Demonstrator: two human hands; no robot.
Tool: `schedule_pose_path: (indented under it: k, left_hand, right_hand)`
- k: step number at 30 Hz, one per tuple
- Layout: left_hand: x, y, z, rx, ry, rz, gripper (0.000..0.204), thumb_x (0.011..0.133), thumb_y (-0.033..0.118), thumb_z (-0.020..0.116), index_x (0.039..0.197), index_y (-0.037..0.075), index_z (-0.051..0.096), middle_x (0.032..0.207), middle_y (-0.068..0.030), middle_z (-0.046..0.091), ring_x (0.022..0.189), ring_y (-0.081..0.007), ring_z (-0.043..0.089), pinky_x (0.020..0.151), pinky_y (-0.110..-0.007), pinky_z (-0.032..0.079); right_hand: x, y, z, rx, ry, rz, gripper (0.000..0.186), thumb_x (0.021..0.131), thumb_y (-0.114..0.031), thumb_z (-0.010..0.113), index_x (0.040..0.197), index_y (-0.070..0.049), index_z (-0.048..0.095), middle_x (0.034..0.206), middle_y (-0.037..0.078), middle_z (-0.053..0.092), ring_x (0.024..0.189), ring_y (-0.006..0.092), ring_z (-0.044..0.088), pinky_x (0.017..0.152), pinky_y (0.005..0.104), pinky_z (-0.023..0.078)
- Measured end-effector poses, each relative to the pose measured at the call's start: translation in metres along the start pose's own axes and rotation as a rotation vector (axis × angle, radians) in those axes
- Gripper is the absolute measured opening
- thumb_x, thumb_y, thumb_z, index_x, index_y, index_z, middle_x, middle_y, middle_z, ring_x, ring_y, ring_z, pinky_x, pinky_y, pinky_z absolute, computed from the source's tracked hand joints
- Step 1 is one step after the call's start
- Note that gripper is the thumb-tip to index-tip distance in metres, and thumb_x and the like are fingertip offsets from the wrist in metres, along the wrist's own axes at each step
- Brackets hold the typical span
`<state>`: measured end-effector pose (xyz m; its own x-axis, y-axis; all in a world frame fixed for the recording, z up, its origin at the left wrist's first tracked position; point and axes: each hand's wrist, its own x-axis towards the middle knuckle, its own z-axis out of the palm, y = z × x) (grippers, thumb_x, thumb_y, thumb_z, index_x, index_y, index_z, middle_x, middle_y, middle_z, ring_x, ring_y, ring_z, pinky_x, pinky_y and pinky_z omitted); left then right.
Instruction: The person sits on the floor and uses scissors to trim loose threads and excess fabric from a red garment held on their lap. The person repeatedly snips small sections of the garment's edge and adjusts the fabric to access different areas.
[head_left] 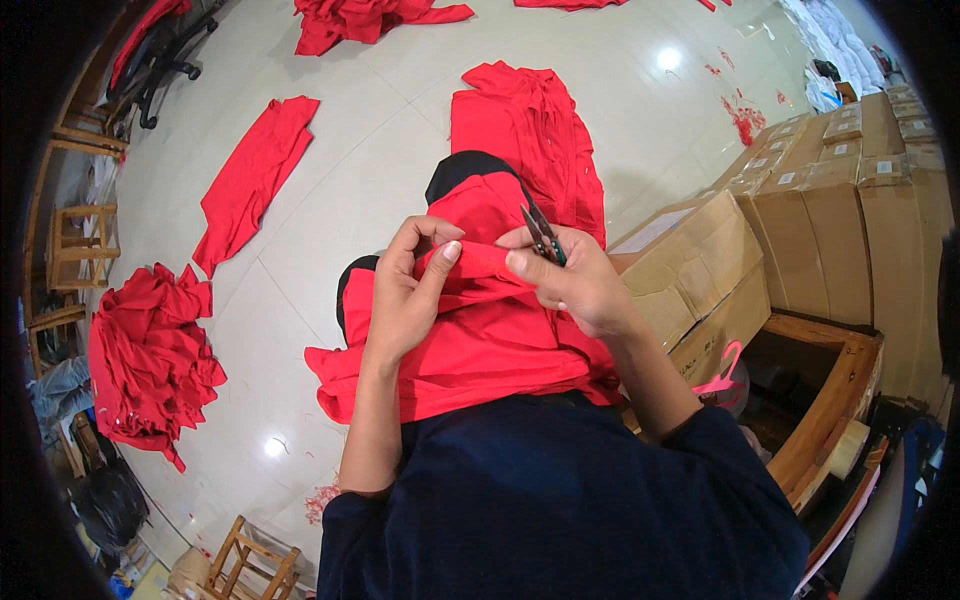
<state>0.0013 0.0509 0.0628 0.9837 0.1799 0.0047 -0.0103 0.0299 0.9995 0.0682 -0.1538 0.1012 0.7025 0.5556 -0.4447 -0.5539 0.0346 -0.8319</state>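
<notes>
A red garment (480, 350) lies spread over my lap, and a fold of it is raised between my two hands. My left hand (408, 290) is closed, pinching the left end of that fold between thumb and fingers. At the other end, my right hand (585, 285) pinches the same fold with thumb and forefinger. A small pair of dark-bladed thread snips (541, 232) is tucked in the right hand, blades pointing away from me and up. The snips' grips are partly covered by the fingers.
Red garments lie on the tiled floor: a stack (525, 130) beyond my knees, a single piece (258, 180) left, a heap (152, 360) further left. An open cardboard box (690, 270), stacked cartons (815, 220), a wooden frame (825, 420) and pink hanger (722, 372) stand right.
</notes>
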Motion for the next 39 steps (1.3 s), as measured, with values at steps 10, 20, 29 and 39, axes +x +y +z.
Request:
schedule_pose_path:
  k: [10,20,29,39]
  left_hand:
    - [-0.004,-0.005,0.009,0.337,0.151,0.155,0.013,0.097,0.011,0.071,0.108,0.005,0.067,0.106,-0.008,0.067,0.106,-0.0216,0.06,0.098,-0.035,0.045]
    - [-0.013,0.0,0.023,0.58,0.169,0.47,0.014,0.081,0.007,0.083,0.093,0.008,0.075,0.097,-0.0037,0.071,0.105,-0.027,0.063,0.093,-0.039,0.045]
    - [-0.008,0.003,0.021,0.49,0.074,0.415,0.003,0.098,0.005,0.067,0.096,0.003,0.066,0.096,-0.0088,0.07,0.101,-0.0264,0.065,0.096,-0.038,0.049]
    - [0.002,-0.003,0.01,0.06,-0.118,-0.019,0.038,0.115,0.033,0.042,0.121,0.003,0.062,0.122,-0.0088,0.068,0.119,-0.0158,0.057,0.108,-0.034,0.041]
  right_hand:
    - [-0.001,0.005,-0.005,0.099,-0.076,0.069,0.025,0.104,-0.026,0.066,0.083,-0.016,0.057,0.063,-0.012,0.039,0.049,0.0004,0.031,0.045,0.0241,0.022]
    - [-0.003,0.005,0.0,0.06,0.012,0.046,0.032,0.104,-0.024,0.067,0.076,-0.016,0.055,0.059,-0.011,0.04,0.048,0.0001,0.031,0.044,0.0247,0.021]
    - [-0.004,0.008,-0.001,0.107,-0.037,0.076,0.03,0.103,-0.024,0.069,0.077,-0.017,0.055,0.061,-0.012,0.038,0.048,-0.0003,0.03,0.044,0.0245,0.02]
    - [-0.005,0.002,-0.003,0.147,-0.008,0.119,0.027,0.103,-0.022,0.068,0.08,-0.017,0.055,0.064,-0.012,0.037,0.049,-0.0003,0.029,0.044,0.0247,0.02]
